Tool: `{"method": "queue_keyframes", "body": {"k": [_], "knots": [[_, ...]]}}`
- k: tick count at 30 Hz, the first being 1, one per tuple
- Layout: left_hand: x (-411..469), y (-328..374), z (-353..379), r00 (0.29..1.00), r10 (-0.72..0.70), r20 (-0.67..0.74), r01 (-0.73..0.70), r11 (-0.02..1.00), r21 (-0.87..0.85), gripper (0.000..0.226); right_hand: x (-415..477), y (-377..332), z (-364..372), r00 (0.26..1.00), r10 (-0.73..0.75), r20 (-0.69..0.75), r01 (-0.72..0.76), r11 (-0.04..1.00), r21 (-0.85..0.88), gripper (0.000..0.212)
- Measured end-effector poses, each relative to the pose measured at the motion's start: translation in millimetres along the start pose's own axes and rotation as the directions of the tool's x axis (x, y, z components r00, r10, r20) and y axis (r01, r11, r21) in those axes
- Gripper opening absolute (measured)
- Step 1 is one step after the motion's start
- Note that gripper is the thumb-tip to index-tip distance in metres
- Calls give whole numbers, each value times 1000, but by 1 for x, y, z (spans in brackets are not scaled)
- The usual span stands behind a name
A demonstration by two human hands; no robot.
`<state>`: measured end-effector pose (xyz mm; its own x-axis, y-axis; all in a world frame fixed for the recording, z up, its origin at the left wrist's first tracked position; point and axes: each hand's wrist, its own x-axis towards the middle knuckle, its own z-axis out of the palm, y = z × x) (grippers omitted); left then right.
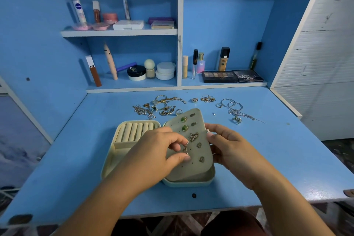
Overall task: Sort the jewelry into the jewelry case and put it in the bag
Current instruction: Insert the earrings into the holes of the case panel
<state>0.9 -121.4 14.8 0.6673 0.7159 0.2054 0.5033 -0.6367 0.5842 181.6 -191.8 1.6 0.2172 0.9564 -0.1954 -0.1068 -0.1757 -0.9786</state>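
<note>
Between the hands (pixel 157 149) (pixel 228 145), earring (pixel 185 148) on panel (pixel 194 166)

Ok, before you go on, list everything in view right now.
desk: one, blue, under everything
jewelry case: one, cream, open, front centre of desk
earring panel: one, beige, tilted up over the case's right half
pinned earrings: about seven, green and metallic, on the panel
loose jewelry: many, gold and silver, desk behind the case
cosmetics: many, mixed colours, on the shelves
palettes: two, black, lower right shelf
left hand: pinches a metallic earring at the panel
right hand: holds the panel's right edge
</note>
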Motion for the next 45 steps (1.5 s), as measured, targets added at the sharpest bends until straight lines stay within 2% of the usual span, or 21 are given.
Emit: {"method": "queue_keyframes", "body": {"k": [7, 21, 45], "knots": [[6, 4, -3, 998, -18, 65, 15, 999, 39, 27, 1, 4, -2, 1000, -8, 7, 8, 1000, -2, 28], [18, 7, -16, 974, -13, 226, -49, 962, 268, 23, 2, 5, -2, 999, -41, 19, 41, 999, 0, 27], [34, 21, -26, 949, -102, 298, 13, 958, 287, 28, 0, 3, 1, 996, -58, 75, 52, 996, 75, 27]]}}
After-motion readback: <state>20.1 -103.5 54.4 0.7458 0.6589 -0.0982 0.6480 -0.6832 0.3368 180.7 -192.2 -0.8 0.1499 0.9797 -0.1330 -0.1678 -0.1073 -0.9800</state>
